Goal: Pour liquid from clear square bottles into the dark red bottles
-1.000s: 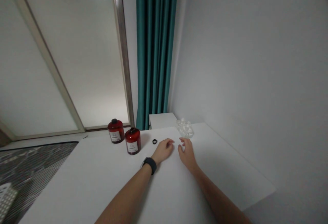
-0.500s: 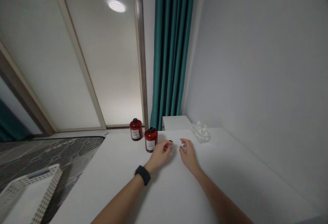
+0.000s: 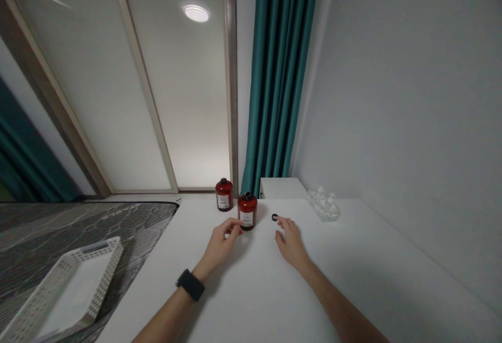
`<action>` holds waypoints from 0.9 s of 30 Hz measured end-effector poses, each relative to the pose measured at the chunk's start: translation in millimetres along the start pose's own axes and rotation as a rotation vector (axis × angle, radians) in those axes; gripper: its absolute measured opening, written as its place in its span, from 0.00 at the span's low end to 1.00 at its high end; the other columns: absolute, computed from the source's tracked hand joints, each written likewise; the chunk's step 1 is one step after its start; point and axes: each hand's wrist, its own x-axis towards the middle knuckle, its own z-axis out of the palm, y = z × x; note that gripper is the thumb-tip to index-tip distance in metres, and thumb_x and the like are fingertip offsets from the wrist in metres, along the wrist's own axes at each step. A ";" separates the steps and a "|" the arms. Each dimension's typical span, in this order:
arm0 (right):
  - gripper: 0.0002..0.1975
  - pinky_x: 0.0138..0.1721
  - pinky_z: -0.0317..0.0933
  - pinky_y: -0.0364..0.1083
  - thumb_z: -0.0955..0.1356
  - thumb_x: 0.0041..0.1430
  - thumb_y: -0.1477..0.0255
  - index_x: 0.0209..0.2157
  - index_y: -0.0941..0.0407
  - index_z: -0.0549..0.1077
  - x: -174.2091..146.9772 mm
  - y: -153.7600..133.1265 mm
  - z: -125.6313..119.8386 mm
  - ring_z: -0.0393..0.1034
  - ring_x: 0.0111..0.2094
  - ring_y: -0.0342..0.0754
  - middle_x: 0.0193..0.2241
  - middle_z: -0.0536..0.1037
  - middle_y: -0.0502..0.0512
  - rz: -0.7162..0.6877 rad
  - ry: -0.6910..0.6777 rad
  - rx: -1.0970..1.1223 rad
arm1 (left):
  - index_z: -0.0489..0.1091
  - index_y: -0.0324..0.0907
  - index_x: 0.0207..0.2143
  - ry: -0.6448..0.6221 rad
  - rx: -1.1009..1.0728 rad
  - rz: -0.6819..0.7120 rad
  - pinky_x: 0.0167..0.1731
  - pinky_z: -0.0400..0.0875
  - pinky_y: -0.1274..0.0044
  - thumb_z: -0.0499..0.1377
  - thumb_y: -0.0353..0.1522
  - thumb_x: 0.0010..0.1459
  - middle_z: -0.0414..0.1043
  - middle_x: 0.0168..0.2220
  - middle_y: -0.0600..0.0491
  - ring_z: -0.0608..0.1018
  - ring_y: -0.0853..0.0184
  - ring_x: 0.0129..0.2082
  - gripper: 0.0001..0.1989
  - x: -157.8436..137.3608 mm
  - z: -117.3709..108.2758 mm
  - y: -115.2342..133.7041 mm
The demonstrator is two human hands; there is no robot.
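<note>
Two dark red bottles with white labels stand upright on the white table [image 3: 251, 290]. My left hand [image 3: 219, 243], wearing a black watch [image 3: 191, 284], has its thumb and fingers apart at the lower left of the front bottle [image 3: 247, 208]. Its fingertips are at the bottle's edge; whether they touch it I cannot tell. Behind and to the left is the rear bottle [image 3: 224, 191], topped with a black cap. A small black ring-shaped piece [image 3: 275, 217] lies by the fingertips of my right hand [image 3: 291, 242], which is open with its fingers curved.
A clear, crumpled-looking plastic piece [image 3: 324, 205] lies at the back right of the table, near the wall. Beyond the far edge stands a white cabinet [image 3: 282, 187] before a green curtain [image 3: 280, 81]. On the floor at left is a white perforated basket [image 3: 112, 267].
My left hand has moved left, away from the small black piece to the front bottle's side. That piece now shows fully. My right hand stays near it. The view has turned slightly left.
</note>
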 end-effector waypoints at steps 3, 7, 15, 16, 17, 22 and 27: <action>0.21 0.49 0.61 0.56 0.62 0.57 0.79 0.53 0.54 0.67 0.0 1.1 -0.6 0.69 0.45 0.55 0.41 0.75 0.57 0.001 -0.012 -0.015 | 0.73 0.40 0.38 0.055 -0.055 -0.033 0.34 0.72 0.73 0.55 0.40 0.62 0.77 0.28 0.52 0.78 0.62 0.31 0.13 -3.5 -6.8 -10.4; 0.20 0.50 0.60 0.57 0.61 0.58 0.79 0.53 0.55 0.68 -2.2 2.2 -3.2 0.69 0.45 0.56 0.41 0.75 0.58 0.009 -0.030 -0.021 | 0.73 0.40 0.40 0.088 0.004 -0.024 0.36 0.73 0.72 0.53 0.40 0.63 0.77 0.30 0.51 0.79 0.62 0.32 0.14 -7.1 -6.2 -17.1; 0.17 0.50 0.59 0.59 0.62 0.57 0.78 0.48 0.54 0.71 -13.8 -6.5 -13.9 0.68 0.46 0.57 0.41 0.76 0.58 -0.004 -0.091 0.018 | 0.76 0.42 0.39 0.233 0.289 0.039 0.42 0.70 0.65 0.54 0.39 0.60 0.81 0.39 0.46 0.78 0.55 0.40 0.14 -10.4 -7.2 -26.4; 0.17 0.51 0.59 0.60 0.62 0.57 0.78 0.48 0.53 0.71 -14.9 -8.6 -15.1 0.68 0.47 0.58 0.42 0.76 0.58 -0.007 -0.100 0.026 | 0.76 0.42 0.39 0.240 0.295 0.042 0.41 0.70 0.66 0.54 0.39 0.60 0.81 0.39 0.46 0.78 0.56 0.39 0.14 -10.1 -7.7 -27.7; 0.18 0.51 0.59 0.60 0.63 0.57 0.78 0.48 0.53 0.71 -15.6 -10.9 -16.0 0.68 0.47 0.58 0.43 0.76 0.58 -0.010 -0.109 0.037 | 0.76 0.42 0.39 0.244 0.297 0.044 0.40 0.71 0.66 0.54 0.39 0.60 0.81 0.39 0.46 0.78 0.56 0.39 0.14 -9.7 -8.2 -28.7; 0.21 0.54 0.58 0.62 0.64 0.56 0.78 0.50 0.51 0.72 -11.0 -24.1 -11.7 0.68 0.51 0.58 0.47 0.76 0.57 -0.011 -0.142 0.130 | 0.75 0.41 0.40 0.259 0.291 0.058 0.39 0.71 0.66 0.54 0.38 0.60 0.80 0.39 0.46 0.79 0.56 0.38 0.14 -8.7 -9.5 -30.2; 0.18 0.55 0.62 0.59 0.65 0.59 0.72 0.52 0.53 0.69 17.0 -37.5 12.3 0.69 0.53 0.57 0.49 0.76 0.60 0.062 -0.102 0.300 | 0.74 0.41 0.40 0.228 0.273 0.088 0.42 0.72 0.66 0.52 0.37 0.62 0.79 0.40 0.46 0.79 0.56 0.41 0.13 -10.0 -9.0 -29.0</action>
